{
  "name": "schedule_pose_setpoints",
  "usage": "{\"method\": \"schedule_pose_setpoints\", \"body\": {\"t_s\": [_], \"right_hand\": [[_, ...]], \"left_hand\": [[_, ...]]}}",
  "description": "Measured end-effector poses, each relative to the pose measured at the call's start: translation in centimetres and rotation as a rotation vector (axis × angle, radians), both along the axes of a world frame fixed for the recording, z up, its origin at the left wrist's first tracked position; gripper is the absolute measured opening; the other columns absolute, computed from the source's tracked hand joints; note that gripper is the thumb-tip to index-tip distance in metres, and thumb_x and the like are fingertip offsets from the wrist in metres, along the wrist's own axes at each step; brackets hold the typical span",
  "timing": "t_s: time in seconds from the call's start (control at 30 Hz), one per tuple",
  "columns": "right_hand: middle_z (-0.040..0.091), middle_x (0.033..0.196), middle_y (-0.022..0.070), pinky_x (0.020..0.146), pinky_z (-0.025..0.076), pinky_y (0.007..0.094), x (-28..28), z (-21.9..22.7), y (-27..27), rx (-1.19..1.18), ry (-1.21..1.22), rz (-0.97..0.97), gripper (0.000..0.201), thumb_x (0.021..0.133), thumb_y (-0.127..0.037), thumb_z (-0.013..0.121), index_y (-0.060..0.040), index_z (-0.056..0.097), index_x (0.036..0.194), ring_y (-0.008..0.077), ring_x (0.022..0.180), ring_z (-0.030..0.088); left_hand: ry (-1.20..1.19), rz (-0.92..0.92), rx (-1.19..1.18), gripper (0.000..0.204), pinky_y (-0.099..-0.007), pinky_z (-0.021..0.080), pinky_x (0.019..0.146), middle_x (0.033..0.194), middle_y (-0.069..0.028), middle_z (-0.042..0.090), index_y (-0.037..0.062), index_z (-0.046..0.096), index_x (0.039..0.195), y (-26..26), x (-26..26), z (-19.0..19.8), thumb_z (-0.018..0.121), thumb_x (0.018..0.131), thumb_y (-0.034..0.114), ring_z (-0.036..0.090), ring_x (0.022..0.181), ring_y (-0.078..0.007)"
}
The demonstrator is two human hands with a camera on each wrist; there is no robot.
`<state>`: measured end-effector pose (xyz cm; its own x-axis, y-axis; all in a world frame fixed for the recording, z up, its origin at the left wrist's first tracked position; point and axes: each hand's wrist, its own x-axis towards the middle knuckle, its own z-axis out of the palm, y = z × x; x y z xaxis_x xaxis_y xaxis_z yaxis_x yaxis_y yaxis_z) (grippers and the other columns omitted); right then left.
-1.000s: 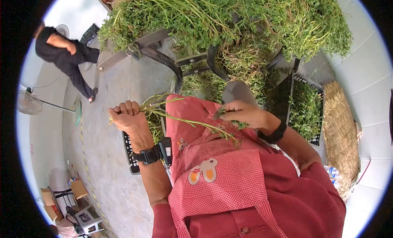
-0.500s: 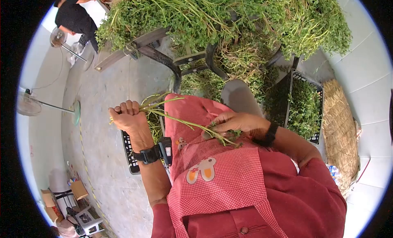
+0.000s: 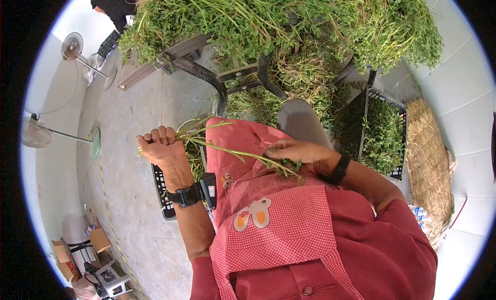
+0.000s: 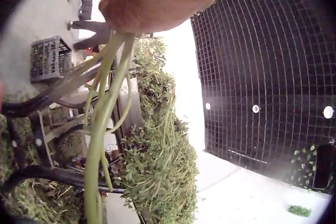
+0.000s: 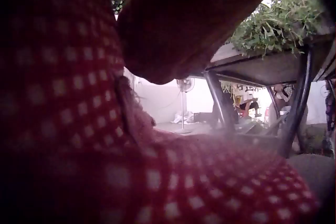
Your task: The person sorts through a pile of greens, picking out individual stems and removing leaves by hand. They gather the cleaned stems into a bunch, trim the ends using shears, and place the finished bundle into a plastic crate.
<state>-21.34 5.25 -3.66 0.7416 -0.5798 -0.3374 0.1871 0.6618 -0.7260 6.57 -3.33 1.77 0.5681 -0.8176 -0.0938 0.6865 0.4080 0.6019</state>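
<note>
Several stems (image 4: pixel 93 166) (green), in left grip (image 3: pixel 164 147)

Fan (image 3: pixel 72 46) on my left, nearer fan (image 3: pixel 36 132) with green base (image 3: pixel 96 143), cardboard box (image 3: pixel 99 239) near white stool (image 3: pixel 114 283), straw bundle (image 3: pixel 430 168) by the wall (image 3: pixel 462 119) on my right, bottles (image 3: pixel 420 215) beside it, person in black (image 3: pixel 114 10) I see only partly.

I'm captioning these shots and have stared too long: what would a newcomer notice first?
Probably the heap of leafy greens across the top of the head view, piled on a table. Next, the red checked apron in the lower middle, with its pale cartoon patch. To its left, the left hand grips long green stems that stretch across it toward the right hand.
</note>
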Motion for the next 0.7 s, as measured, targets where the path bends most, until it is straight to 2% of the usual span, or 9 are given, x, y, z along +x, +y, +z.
{"method": "schedule_pose_setpoints", "body": {"t_s": [0.07, 0.13, 0.17, 0.2, 0.3, 0.47, 0.53, 0.63, 0.7], "right_hand": [[0.056, 0.068, -0.0042, 0.049, 0.037, 0.0182, 0.0, 0.1, -0.5, -0.019, -0.029, 0.03, 0.029, 0.088, -0.033, 0.056, -0.0043, 0.062, 0.089, 0.0022, 0.055, 0.048], [0.057, 0.065, -0.0021, 0.051, 0.039, 0.0206, 0.0, 0.0, -1.2, -0.308, 0.099, 0.067, 0.033, 0.086, -0.036, 0.058, -0.0036, 0.063, 0.087, 0.0052, 0.056, 0.051], [0.057, 0.065, -0.0021, 0.051, 0.039, 0.0206, 0.1, 0.3, -1.1, -0.309, 0.101, 0.067, 0.033, 0.086, -0.036, 0.058, -0.0036, 0.063, 0.087, 0.0052, 0.056, 0.051], [0.057, 0.065, -0.0001, 0.053, 0.041, 0.023, 0.2, 0.9, -0.9, -0.591, 0.28, 0.023, 0.035, 0.083, -0.038, 0.06, -0.0028, 0.064, 0.087, 0.0078, 0.058, 0.052], [0.059, 0.066, 0.0054, 0.059, 0.044, 0.0285, 0.4, 2.0, -0.7, -0.939, 0.536, 0.001, 0.038, 0.078, -0.038, 0.063, -0.0016, 0.065, 0.087, 0.0147, 0.062, 0.057], [0.062, 0.073, 0.0147, 0.064, 0.047, 0.036, 0.8, 4.1, 0.1, -0.984, 0.731, -0.006, 0.037, 0.072, -0.035, 0.067, -0.0018, 0.065, 0.086, 0.0266, 0.067, 0.061], [0.062, 0.075, 0.0169, 0.067, 0.047, 0.0402, 1.0, 4.7, 0.2, -1.206, 0.903, 0.079, 0.035, 0.073, -0.035, 0.065, -0.0014, 0.064, 0.082, 0.0317, 0.071, 0.06], [0.061, 0.071, 0.016, 0.069, 0.047, 0.0413, 1.4, 3.0, 0.6, -1.401, 0.904, -0.016, 0.031, 0.076, -0.032, 0.061, -0.0013, 0.062, 0.076, 0.0318, 0.072, 0.06], [0.06, 0.07, 0.0155, 0.069, 0.047, 0.0414, 1.3, 2.7, 0.6, -1.407, 0.889, -0.018, 0.03, 0.077, -0.031, 0.059, -0.0013, 0.062, 0.075, 0.0313, 0.072, 0.059]], "left_hand": [[-0.015, 0.002, 0.003, 0.029, -0.0245, 0.014, 0.037, 0.048, 0.0034, 0.02, 0.0144, 0.034, 0.063, 0.1, -0.1, 0.1, 0.042, 0.087, 0.027, 0.014, 0.041, -0.0096], [-0.03, 0.004, 0.007, 0.029, -0.0247, 0.014, 0.037, 0.048, 0.0033, 0.021, 0.0142, 0.034, 0.063, 0.3, -0.3, 0.1, 0.042, 0.087, 0.028, 0.015, 0.041, -0.0097], [-0.033, 0.013, 0.022, 0.029, -0.0247, 0.014, 0.037, 0.048, 0.0032, 0.021, 0.0141, 0.033, 0.063, 0.4, -0.4, 0.2, 0.043, 0.087, 0.028, 0.015, 0.041, -0.0098], [-0.034, 0.024, 0.037, 0.029, -0.0247, 0.014, 0.037, 0.048, 0.0031, 0.021, 0.0139, 0.033, 0.064, 0.4, -0.5, 0.3, 0.044, 0.087, 0.028, 0.015, 0.041, -0.0099], [-0.032, 0.017, 0.067, 0.029, -0.0247, 0.014, 0.037, 0.049, 0.0028, 0.021, 0.0137, 0.033, 0.064, 0.5, -0.7, 0.4, 0.045, 0.086, 0.028, 0.016, 0.042, -0.01], [-0.048, 0.029, 0.097, 0.025, -0.0249, 0.015, 0.038, 0.049, 0.003, 0.02, 0.0141, 0.032, 0.064, 0.9, -1.4, 0.8, 0.044, 0.084, 0.023, 0.016, 0.042, -0.01], [-0.046, 0.039, 0.102, 0.025, -0.025, 0.015, 0.038, 0.048, 0.003, 0.02, 0.0142, 0.031, 0.064, 0.8, -1.4, 0.7, 0.044, 0.084, 0.023, 0.016, 0.042, -0.01], [-0.052, 0.039, 0.107, 0.025, -0.0252, 0.014, 0.038, 0.048, 0.003, 0.02, 0.0143, 0.031, 0.063, 0.8, -1.2, 0.5, 0.044, 0.083, 0.023, 0.015, 0.042, -0.0098], [-0.066, 0.049, 0.113, 0.025, -0.0252, 0.014, 0.038, 0.048, 0.003, 0.02, 0.0143, 0.032, 0.062, 0.9, -1.3, 0.6, 0.043, 0.083, 0.022, 0.015, 0.042, -0.0096]]}}
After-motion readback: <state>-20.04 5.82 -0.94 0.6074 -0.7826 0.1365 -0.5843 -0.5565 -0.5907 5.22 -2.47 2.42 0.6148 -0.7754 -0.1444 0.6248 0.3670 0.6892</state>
